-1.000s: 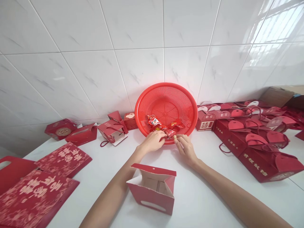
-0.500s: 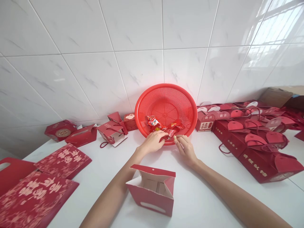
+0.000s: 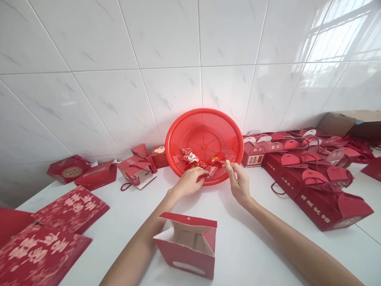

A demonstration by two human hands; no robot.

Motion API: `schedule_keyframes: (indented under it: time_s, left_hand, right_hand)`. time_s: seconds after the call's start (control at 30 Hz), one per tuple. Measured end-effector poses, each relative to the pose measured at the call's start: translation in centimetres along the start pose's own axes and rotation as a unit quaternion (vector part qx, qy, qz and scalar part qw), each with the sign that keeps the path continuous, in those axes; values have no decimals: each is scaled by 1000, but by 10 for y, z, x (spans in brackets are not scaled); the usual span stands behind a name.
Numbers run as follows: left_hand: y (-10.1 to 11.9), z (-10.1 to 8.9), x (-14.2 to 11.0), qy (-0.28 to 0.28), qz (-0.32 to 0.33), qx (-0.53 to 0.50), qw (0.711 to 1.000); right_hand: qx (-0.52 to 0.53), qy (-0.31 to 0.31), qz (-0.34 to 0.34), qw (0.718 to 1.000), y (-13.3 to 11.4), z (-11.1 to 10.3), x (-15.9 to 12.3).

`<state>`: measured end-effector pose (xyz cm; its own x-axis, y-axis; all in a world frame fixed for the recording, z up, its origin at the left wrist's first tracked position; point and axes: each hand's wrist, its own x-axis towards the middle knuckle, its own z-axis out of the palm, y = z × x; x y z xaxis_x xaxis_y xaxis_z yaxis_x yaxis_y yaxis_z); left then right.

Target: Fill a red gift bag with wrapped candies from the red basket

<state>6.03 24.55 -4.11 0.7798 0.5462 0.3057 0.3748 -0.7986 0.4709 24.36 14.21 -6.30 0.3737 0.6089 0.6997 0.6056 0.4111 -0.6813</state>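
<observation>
The right thumb and forefinger are brought close together at the basket's near right rim; whether a sweet is pinched between them cannot be told. The left fingers are bent over the near rim, by the sweets point(image 3: 190, 155); whether anything is gripped there cannot be told. The left hand point(image 3: 190, 180) is held palm down, the right hand point(image 3: 239, 184) more on its side. The sweets, in red wrappers, are gathered low in the red basket point(image 3: 205, 133), which is set near the tiled wall point(image 3: 172, 35). Between the forearms an open box point(image 3: 193, 256) is stood on the white table point(image 3: 256, 254), its mouth spread. Flat boxes point(image 3: 71, 208) are laid at the left, with folded boxes point(image 3: 97, 174) lined up behind them. More boxes point(image 3: 315, 206) are ranked in rows at the right, with a carton point(image 3: 341, 123) placed beyond.
</observation>
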Motion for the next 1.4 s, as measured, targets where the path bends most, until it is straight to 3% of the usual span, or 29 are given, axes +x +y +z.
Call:
schedule_keyframes:
  time_s: [0.2,0.4,0.53,0.7,0.87,1.1,1.2,1.3,1.4]
  left_hand:
    - [1,-1,0,-16,-5,1,1000]
    - [2,-4,1,-36,-9,19,999]
    - [3,-3,1,-40,-8,25,999]
    - [5,-3,-1,-54,-28,33,998]
    - [6,-6,-3,-66,-63,14,996]
    - [1,-5,-2,-53,-64,-19,996]
    - [-2,-3,-2,-32,-67,-46,996]
    - [-5,-2,-1,-10,-57,-66,996]
    - [-6,-1,-1,7,-44,-69,997]
  right_hand:
    - [3,27,-16,999,-12,-9,13]
    - [-27,13,-63,998,0,-9,15]
    - [-107,-62,-106,987,15,-4,24]
    - [-262,-169,-32,950,21,11,42]
    - [-263,-190,-11,946,14,17,45]
    - [-267,-248,0,931,4,12,41]
    - [-277,-320,-19,906,-4,13,39]
    - [-318,-396,-42,861,-11,15,37]
    - [-369,-406,-19,836,-15,18,34]
